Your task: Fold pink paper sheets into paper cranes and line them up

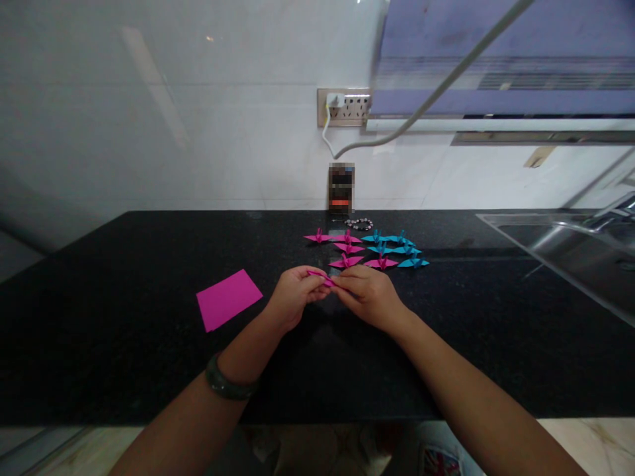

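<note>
Between my two hands is a small folded piece of pink paper (328,282), mostly covered by my fingers. My left hand (296,292) pinches its left end, and a green bangle (229,382) circles that wrist. The fingers of my right hand (371,296) are closed on its right end. Just beyond my hands stand several pink paper cranes (348,248) and, to their right, several blue paper cranes (407,249). Left of my left hand, pink paper sheets (229,299) lie flat on the dark countertop (149,357).
A phone-like object (341,188), blurred out, leans on the wall behind the cranes, beside a beaded bracelet (359,225). Above it, a cable (426,99) hangs by the wall socket (344,108). At the right is a metal sink (585,248).
</note>
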### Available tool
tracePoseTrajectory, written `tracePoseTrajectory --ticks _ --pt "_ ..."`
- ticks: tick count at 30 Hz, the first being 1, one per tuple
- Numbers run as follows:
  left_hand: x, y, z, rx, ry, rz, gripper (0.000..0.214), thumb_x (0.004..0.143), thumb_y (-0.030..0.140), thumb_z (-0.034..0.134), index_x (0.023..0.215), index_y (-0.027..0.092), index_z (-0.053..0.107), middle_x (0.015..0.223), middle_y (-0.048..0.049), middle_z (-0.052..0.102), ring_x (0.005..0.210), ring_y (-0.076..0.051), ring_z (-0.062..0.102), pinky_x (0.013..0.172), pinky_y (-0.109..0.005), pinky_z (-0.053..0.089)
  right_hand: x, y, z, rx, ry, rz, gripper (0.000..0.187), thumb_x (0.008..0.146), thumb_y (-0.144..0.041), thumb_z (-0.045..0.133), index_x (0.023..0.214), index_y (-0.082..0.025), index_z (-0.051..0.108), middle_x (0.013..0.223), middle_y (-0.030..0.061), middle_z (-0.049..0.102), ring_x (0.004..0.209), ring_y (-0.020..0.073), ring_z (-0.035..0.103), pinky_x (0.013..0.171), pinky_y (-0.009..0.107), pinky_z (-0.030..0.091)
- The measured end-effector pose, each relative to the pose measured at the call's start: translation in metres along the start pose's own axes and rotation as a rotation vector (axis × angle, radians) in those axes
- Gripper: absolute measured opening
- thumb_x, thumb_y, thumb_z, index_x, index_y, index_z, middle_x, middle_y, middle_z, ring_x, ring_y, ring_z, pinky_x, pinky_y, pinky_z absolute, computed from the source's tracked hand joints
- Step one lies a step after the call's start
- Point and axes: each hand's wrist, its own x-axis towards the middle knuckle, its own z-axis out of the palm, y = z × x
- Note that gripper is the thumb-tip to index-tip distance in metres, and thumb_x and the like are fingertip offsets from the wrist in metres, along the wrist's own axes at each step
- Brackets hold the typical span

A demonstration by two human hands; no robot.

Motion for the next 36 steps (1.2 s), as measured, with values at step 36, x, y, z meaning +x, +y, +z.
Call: tracePoseTrajectory --ticks 36 --pt "-0.005 -0.012 0.005 0.457 -0.082 0.391 0.027 0.073 0.025 0.053 0.098 0.018 0.059 0.073 -0.0008 0.059 0.067 -0.012 0.056 0.066 -0.023 0.045 0.001 -0.009 0.011 0.173 0.203 0.311 0.010 0.074 -0.019 0.053 0.072 -0.017 0.062 0.063 0.0018 0.058 0.058 0.0120 0.051 0.053 0.024 0.041"
